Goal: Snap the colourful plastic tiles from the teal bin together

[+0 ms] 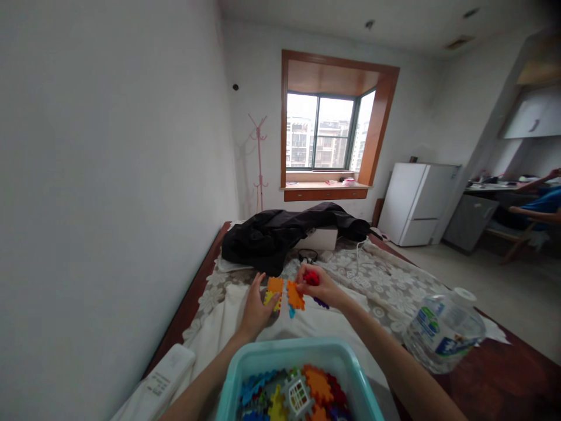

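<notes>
My left hand (256,304) is closed round an orange and yellow interlocking block piece (274,290). My right hand (316,286) is closed on a cluster of joined blocks (302,289): orange at the left, red at the top, purple below. The two sets of blocks nearly touch above a white cloth (302,324) on the bed. Close below me stands a teal plastic basket (272,356) with several coloured toothed blocks in it.
A clear water bottle (445,330) lies at the right on the lace bedcover. A white remote-like object (164,374) rests at the lower left. Black clothing (280,231) is heaped at the bed's far end. A white fridge (416,202) and another person's arms (539,199) are at the right.
</notes>
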`<state>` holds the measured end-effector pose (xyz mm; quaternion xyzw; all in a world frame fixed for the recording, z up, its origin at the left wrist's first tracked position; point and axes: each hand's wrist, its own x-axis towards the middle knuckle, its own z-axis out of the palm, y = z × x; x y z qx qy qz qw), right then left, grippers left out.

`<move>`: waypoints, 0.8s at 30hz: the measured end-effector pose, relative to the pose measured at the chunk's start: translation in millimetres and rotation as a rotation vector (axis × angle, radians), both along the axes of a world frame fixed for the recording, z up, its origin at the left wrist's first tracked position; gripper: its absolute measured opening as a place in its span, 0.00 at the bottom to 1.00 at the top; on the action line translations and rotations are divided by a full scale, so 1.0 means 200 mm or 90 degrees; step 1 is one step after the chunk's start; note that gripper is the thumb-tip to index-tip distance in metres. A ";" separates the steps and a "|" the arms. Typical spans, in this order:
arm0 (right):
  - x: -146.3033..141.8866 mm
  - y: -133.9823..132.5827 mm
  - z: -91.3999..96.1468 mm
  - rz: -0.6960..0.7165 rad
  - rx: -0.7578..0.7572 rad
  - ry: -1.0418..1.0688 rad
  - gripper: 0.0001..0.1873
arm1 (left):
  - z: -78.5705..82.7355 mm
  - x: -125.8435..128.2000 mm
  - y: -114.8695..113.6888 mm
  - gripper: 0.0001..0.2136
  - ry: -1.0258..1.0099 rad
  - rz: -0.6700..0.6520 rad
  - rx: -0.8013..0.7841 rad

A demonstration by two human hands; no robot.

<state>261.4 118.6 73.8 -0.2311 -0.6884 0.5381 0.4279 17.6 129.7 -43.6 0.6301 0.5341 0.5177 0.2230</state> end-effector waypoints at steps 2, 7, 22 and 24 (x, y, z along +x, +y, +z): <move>0.02 -0.12 0.13 0.134 0.030 -0.084 0.18 | -0.01 0.01 0.00 0.36 0.013 -0.004 -0.050; -0.03 -0.39 0.28 0.325 0.216 -0.351 0.15 | 0.01 0.01 -0.03 0.32 0.117 0.001 -0.053; -0.02 -0.53 0.20 0.162 0.473 -0.449 0.30 | 0.09 0.01 -0.09 0.30 0.069 -0.133 -0.061; 0.01 -0.49 0.27 0.110 0.469 -0.422 0.24 | 0.11 0.02 -0.10 0.34 0.024 -0.168 -0.058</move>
